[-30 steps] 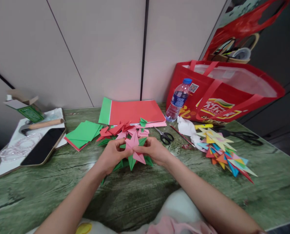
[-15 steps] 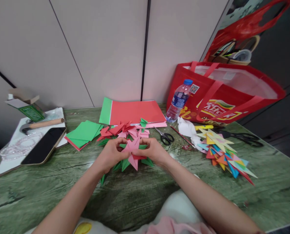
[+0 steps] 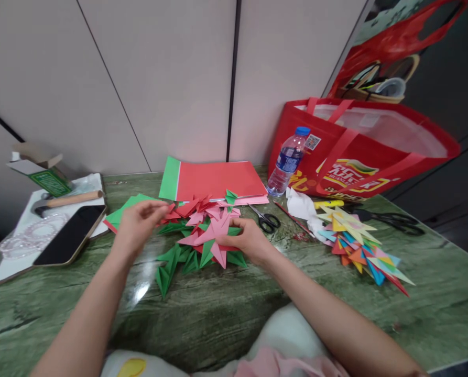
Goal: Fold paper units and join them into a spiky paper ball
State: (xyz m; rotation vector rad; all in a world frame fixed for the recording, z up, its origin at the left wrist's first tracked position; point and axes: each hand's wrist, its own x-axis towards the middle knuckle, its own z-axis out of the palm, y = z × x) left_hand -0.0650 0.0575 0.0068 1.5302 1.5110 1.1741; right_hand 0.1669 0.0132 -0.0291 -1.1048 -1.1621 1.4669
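Note:
My right hand (image 3: 248,240) pinches a pink and green origami star (image 3: 217,230) by its right side, holding it above the pile. My left hand (image 3: 141,225) is off the star, at the left end of the pile. Its thumb and fingertips are closed on a red folded paper piece (image 3: 172,213); the exact grip is partly hidden. More red and pink folded pieces (image 3: 196,205) lie just behind the star. Green folded pieces (image 3: 169,269) spread on the table below and left of it.
Behind the pile lie red paper sheets (image 3: 221,180) and scissors (image 3: 268,220). A water bottle (image 3: 289,163) stands before a red bag (image 3: 347,152). Multicoloured folded paper (image 3: 359,246) lies right; green squares (image 3: 126,208), a phone (image 3: 71,235) and a hammer (image 3: 68,200) lie left.
My left hand has let go of the star and moved left to the red folded pieces. The star has turned in my right hand, showing more of its points.

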